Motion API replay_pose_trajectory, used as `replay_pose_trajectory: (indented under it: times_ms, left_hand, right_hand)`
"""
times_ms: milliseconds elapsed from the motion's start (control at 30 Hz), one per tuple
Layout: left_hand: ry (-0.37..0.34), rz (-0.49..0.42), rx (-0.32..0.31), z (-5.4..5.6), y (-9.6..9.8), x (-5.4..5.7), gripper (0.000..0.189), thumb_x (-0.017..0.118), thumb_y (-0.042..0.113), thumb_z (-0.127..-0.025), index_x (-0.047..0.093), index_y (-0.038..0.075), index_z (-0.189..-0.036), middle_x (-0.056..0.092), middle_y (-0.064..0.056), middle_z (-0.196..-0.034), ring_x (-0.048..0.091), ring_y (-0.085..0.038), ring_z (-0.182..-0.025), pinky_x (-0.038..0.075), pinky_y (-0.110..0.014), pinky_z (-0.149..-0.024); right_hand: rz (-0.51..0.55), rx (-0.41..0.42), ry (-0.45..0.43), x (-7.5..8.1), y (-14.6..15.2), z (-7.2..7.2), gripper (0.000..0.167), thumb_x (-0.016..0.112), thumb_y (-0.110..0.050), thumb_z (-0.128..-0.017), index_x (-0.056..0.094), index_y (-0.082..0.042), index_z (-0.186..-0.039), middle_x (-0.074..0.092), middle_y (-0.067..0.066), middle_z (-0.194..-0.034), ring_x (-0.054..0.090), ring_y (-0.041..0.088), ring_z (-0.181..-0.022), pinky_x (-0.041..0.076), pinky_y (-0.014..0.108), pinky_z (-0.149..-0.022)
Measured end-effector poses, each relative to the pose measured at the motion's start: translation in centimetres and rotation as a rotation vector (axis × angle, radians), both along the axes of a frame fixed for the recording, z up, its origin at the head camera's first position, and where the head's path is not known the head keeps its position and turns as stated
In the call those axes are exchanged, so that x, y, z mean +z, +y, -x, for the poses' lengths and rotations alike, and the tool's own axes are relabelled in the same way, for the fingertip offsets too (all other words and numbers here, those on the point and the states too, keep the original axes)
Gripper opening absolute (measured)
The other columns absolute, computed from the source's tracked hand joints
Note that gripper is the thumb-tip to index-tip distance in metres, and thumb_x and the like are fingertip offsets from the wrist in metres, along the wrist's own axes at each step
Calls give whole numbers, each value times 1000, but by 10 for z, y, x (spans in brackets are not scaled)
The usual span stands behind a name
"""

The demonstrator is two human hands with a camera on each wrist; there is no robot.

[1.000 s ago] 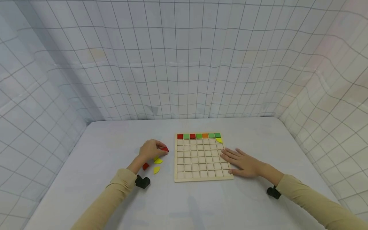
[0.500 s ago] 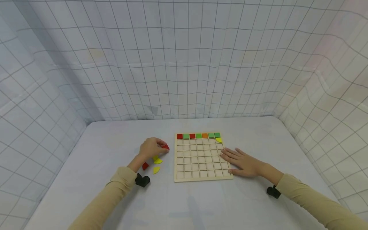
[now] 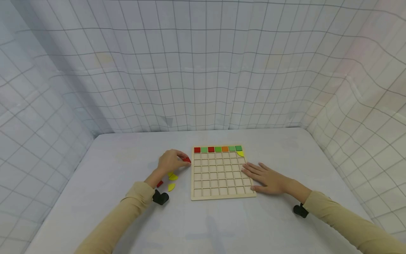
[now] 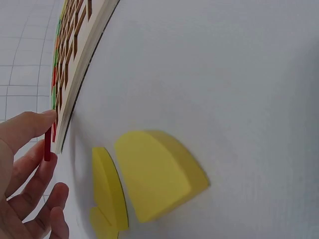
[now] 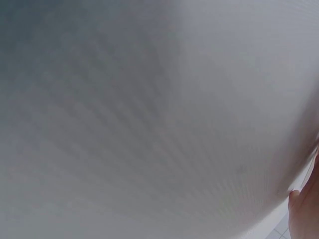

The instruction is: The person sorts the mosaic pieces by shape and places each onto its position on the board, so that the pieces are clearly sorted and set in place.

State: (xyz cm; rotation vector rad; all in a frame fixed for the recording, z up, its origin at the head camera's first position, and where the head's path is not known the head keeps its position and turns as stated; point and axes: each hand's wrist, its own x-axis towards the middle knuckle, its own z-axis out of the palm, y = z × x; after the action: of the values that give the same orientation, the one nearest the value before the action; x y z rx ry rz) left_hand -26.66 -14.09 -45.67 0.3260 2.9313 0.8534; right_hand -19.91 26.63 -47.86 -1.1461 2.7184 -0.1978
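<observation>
In the head view, my left hand [image 3: 170, 161] pinches a small red flat piece [image 3: 187, 159] between thumb and fingers. It is beside the upper left edge of a pale wooden grid board [image 3: 206, 169]. The left wrist view has the same red piece [image 4: 48, 144] edge-on, close to the board's rim [image 4: 89, 64]. My right hand [image 3: 268, 179] lies flat with straight fingers, fingertips over the board's right edge. Coloured squares, red, green and orange, fill the top row; a yellow rounded piece [image 3: 240, 153] lies below its right end. The right wrist view catches only part of that hand [image 5: 305, 214].
Below the left hand lie several yellow rounded pieces [image 3: 171, 187] and one red piece [image 3: 160, 183], partly hidden by the wrist. All rest on a white table [image 3: 222, 225]. A white grid-patterned curtain [image 3: 203, 70] closes off the back and sides.
My left hand has moved right and slightly away with the red piece, up to the board's left edge. The right hand stays in place on the board.
</observation>
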Motion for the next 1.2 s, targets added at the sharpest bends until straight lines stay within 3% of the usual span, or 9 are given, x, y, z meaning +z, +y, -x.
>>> replay_pose_trajectory:
  times_ms: [233,467,733,1033,1200]
  left_hand:
    - [27,-12,-20,3,11,-1,39,79,40,-75,76,13,-104,73,-3,-93,48,-13,-61,34,-22,-47]
    - [40,-4,-66,6,25,1,38,79,38,-76,75,13,-104,73,-3,-97,53,-12,-65,37,-22,-48]
    - [90,-13,-115,8,43,1,35,79,37,-77,76,14,-103,72,-1,-92,47,-9,-55,33,-21,-44]
    - [138,7,-172,12,61,4,34,77,37,-79,75,16,-105,73,-1,-102,64,-13,-77,45,-22,-54]
    - [146,-19,-174,13,74,3,33,78,37,-78,76,15,-103,73,-1,-102,62,-13,-75,44,-22,-54]
  right_hand:
    - [2,8,1,1,0,0,71,40,-51,-99,14,-17,-156,10,3,-163,11,27,-150,12,59,-116]
    - [6,8,-5,1,1,0,70,40,-51,-99,14,-18,-156,10,3,-163,10,26,-150,11,58,-116]
    - [14,22,18,-2,2,1,70,41,-50,-99,15,-17,-156,12,3,-163,12,27,-150,13,59,-115]
    - [11,21,8,1,1,1,69,40,-49,-100,14,-17,-156,11,3,-163,11,27,-150,12,59,-116]
    - [-4,19,7,-1,3,2,70,38,-51,-100,11,-20,-156,9,1,-163,9,25,-150,11,59,-116]
